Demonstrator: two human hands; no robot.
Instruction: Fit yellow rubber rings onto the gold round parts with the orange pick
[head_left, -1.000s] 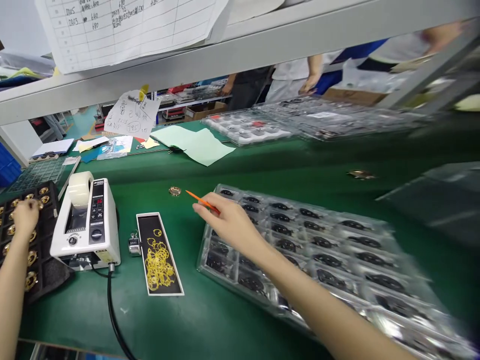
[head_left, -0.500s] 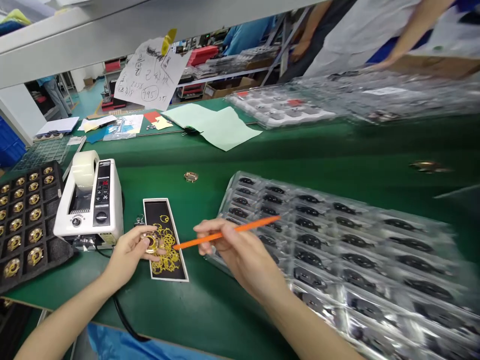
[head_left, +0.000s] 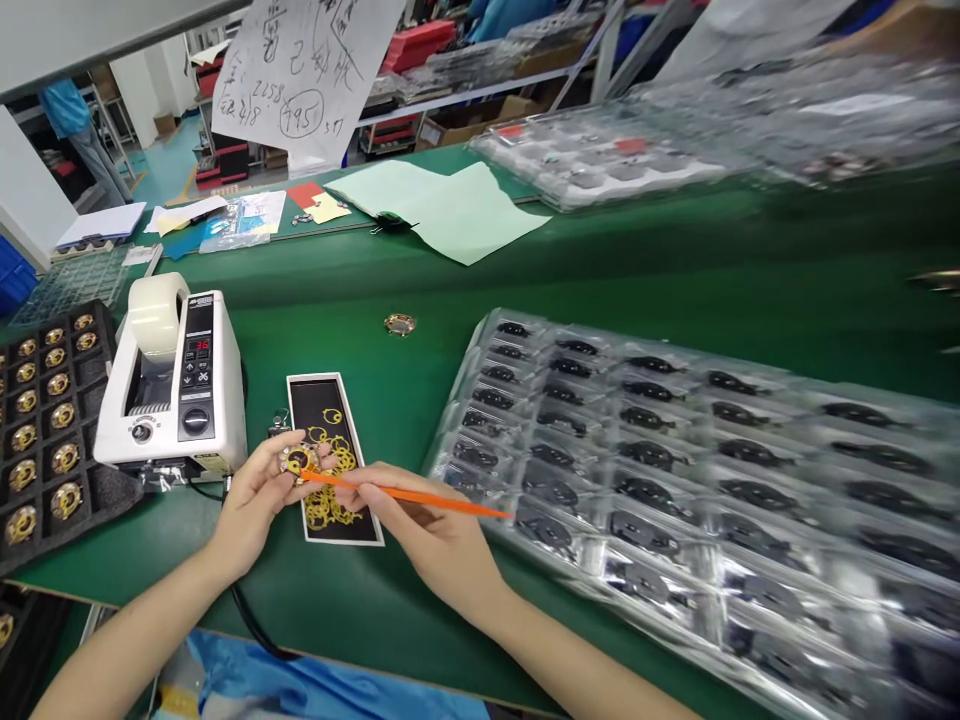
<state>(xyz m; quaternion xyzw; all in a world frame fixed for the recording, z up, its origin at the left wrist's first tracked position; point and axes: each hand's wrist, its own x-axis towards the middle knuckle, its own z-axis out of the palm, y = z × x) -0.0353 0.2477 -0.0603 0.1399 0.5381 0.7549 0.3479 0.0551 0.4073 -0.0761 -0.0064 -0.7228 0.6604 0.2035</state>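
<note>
My left hand (head_left: 255, 495) is closed by thumb and fingers round the edge of a small round gold-coloured part (head_left: 289, 458) with a dark middle. A bit of yellow shows on the part's face, perhaps a ring. In my right hand (head_left: 431, 535) is a slim orange stick (head_left: 427, 497), pinched like a pen, its left tip touching or just over the gold part. Under both hands a white-edged black tray (head_left: 306, 392) holds a heap of thin yellow rings (head_left: 330, 508). Fingers hide some of the rings.
A white tape dispenser (head_left: 176, 385) stands left of the tray. Beyond it, a black foam tray (head_left: 105, 400) holds gold round parts. Clear plastic trays (head_left: 480, 490) of black parts spread across the right. Another gold disc (head_left: 400, 324) lies behind the ring tray.
My right hand has moved left, bringing the orange stick's tip from over the rings to the gold part in my left hand. The camera view has shifted down a little.
</note>
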